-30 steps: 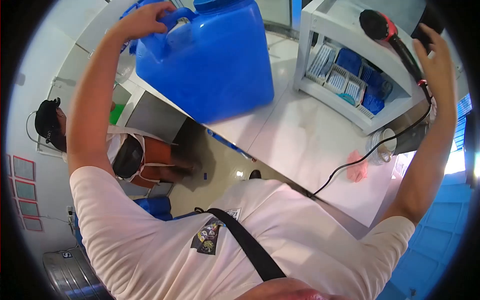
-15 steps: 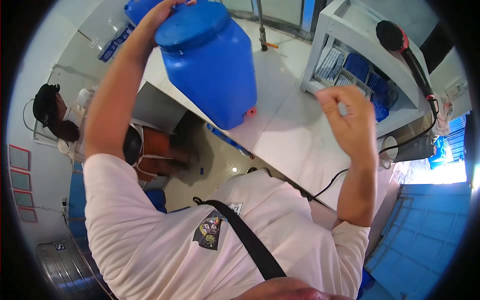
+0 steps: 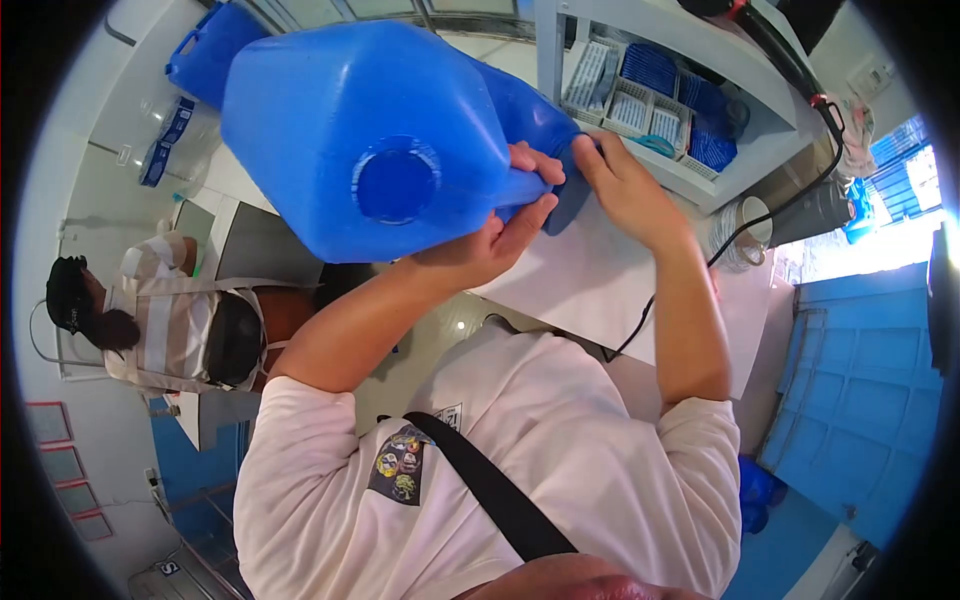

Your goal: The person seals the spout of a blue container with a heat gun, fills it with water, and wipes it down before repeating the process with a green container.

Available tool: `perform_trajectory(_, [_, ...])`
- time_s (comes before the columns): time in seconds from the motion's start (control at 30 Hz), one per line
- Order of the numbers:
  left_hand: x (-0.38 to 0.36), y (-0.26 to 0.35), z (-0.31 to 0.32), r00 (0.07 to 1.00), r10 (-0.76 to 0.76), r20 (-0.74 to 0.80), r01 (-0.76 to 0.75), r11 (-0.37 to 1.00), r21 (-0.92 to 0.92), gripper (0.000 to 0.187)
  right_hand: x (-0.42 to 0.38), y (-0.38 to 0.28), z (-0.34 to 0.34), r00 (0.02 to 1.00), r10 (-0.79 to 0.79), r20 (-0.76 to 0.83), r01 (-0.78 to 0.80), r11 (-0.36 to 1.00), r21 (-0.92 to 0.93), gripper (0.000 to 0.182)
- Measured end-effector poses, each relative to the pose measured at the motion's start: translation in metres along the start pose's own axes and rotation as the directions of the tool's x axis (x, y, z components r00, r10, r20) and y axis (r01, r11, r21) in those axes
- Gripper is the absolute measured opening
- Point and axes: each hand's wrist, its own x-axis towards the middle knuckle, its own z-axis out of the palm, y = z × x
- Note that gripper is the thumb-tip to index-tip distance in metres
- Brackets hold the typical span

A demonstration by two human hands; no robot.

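Observation:
A large blue plastic water jug (image 3: 290, 130) is tilted over the white counter, a round blue disc on its near face turned toward me. My left hand (image 3: 505, 210) is closed round a handle-like blue bar at the jug's right side. My right hand (image 3: 625, 190) is at the edge of a darker blue rounded part (image 3: 565, 205), with its thumb and fingers against it. More blue plastic (image 3: 525, 110) shows behind the jug. Whether it belongs to the same jug is hidden by the overlap.
A white shelf (image 3: 720, 180) with baskets of blue and white items stands at the back right. A black cable (image 3: 740, 235) crosses the white counter (image 3: 610, 290) near a roll (image 3: 745, 235). Another blue jug (image 3: 215, 50) is at the back left. A person (image 3: 160, 310) stands at left.
The lidded jug's top has turned out of sight, and a face with a round disc now shows. My left hand has come down to the handle. My right hand has moved to the blue plastic.

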Motion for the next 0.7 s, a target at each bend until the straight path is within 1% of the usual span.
perform_trajectory(0.03, [0.001,0.000,0.001,0.998,0.049,0.037,-0.053,0.991,0.126,0.042,-0.008,-0.009,0.005,0.980,-0.163,-0.111,0.173,0.981,0.084,0.068])
perform_trajectory(0.07, [0.000,-0.002,0.001,0.998,0.047,0.039,-0.052,0.991,0.124,0.042,-0.012,-0.015,-0.002,0.981,-0.160,-0.112,0.170,0.982,0.085,0.068])
perform_trajectory(0.1, [-0.003,-0.006,0.000,0.998,-0.008,0.061,-0.004,0.981,0.195,0.040,-0.015,-0.019,-0.008,0.950,-0.307,-0.054,0.312,0.922,0.230,0.069])
perform_trajectory(0.13, [-0.005,-0.009,0.000,0.995,-0.063,0.080,0.039,0.963,0.266,0.039,-0.015,-0.015,-0.008,0.923,-0.381,-0.042,0.375,0.876,0.303,0.069])
perform_trajectory(0.17, [-0.006,-0.010,-0.001,0.994,-0.061,0.089,0.036,0.963,0.266,0.039,-0.014,-0.010,-0.008,0.891,-0.453,-0.029,0.429,0.820,0.378,0.069])
perform_trajectory(0.2, [-0.008,-0.011,-0.001,0.995,-0.051,0.091,0.027,0.969,0.247,0.038,-0.009,0.007,0.000,0.982,-0.174,-0.074,0.189,0.934,0.305,0.072])
perform_trajectory(0.23, [-0.008,-0.012,-0.001,0.995,-0.036,0.089,0.015,0.974,0.226,0.038,-0.003,0.022,0.007,0.984,0.112,-0.139,-0.076,0.968,0.241,0.076])
perform_trajectory(0.27, [-0.008,-0.011,0.000,0.995,-0.036,0.092,0.014,0.975,0.224,0.038,0.000,0.031,0.013,0.983,0.115,-0.141,-0.078,0.967,0.242,0.076])
perform_trajectory(0.3, [-0.009,-0.008,0.002,0.997,-0.030,0.073,0.015,0.981,0.191,0.037,0.002,0.040,0.019,0.979,0.204,0.016,-0.204,0.961,0.189,0.083])
perform_trajectory(0.37, [-0.005,-0.007,0.005,0.998,-0.022,0.053,0.013,0.987,0.160,0.037,0.004,0.049,0.031,0.941,0.294,0.166,-0.315,0.942,0.117,0.091])
perform_trajectory(0.4, [-0.003,-0.006,0.004,0.997,-0.007,0.080,-0.009,0.979,0.205,0.038,0.004,0.050,0.042,0.928,0.275,0.250,-0.360,0.836,0.415,0.100])
perform_trajectory(0.43, [-0.002,-0.005,0.004,0.994,0.004,0.109,-0.032,0.968,0.251,0.038,0.004,0.050,0.050,0.917,0.231,0.324,-0.394,0.635,0.664,0.110])
perform_trajectory(0.47, [-0.004,-0.009,0.004,0.994,0.000,0.113,-0.029,0.967,0.252,0.038,0.004,0.048,0.053,0.916,0.232,0.326,-0.397,0.631,0.667,0.110])
perform_trajectory(0.53, [-0.007,-0.019,0.006,0.989,0.059,0.134,-0.098,0.949,0.299,0.035,0.005,0.046,0.058,0.962,0.066,0.264,-0.242,0.655,0.716,0.121])
perform_trajectory(0.57, [-0.006,-0.021,0.004,0.989,0.058,0.139,-0.098,0.949,0.298,0.035,0.008,0.050,0.064,0.962,0.067,0.263,-0.242,0.652,0.719,0.121])
perform_trajectory(0.6, [-0.005,-0.022,0.000,0.989,0.021,0.149,-0.070,0.941,0.331,0.032,0.013,0.057,0.073,0.991,-0.016,0.131,-0.076,0.741,0.668,0.122])
perform_trajectory(0.63, [-0.003,-0.026,-0.005,0.987,-0.015,0.157,-0.044,0.931,0.363,0.028,0.017,0.064,0.079,0.993,-0.115,0.007,0.089,0.806,0.585,0.123])
perform_trajectory(0.67, [-0.002,-0.033,-0.011,0.987,-0.020,0.160,-0.040,0.932,0.361,0.028,0.018,0.066,0.079,0.994,-0.110,0.009,0.084,0.805,0.587,0.123])
perform_trajectory(0.7, [0.001,-0.044,-0.020,0.978,-0.003,0.210,-0.114,0.834,0.540,0.027,0.018,0.068,0.076,0.979,-0.122,-0.164,0.164,0.946,0.279,0.122])
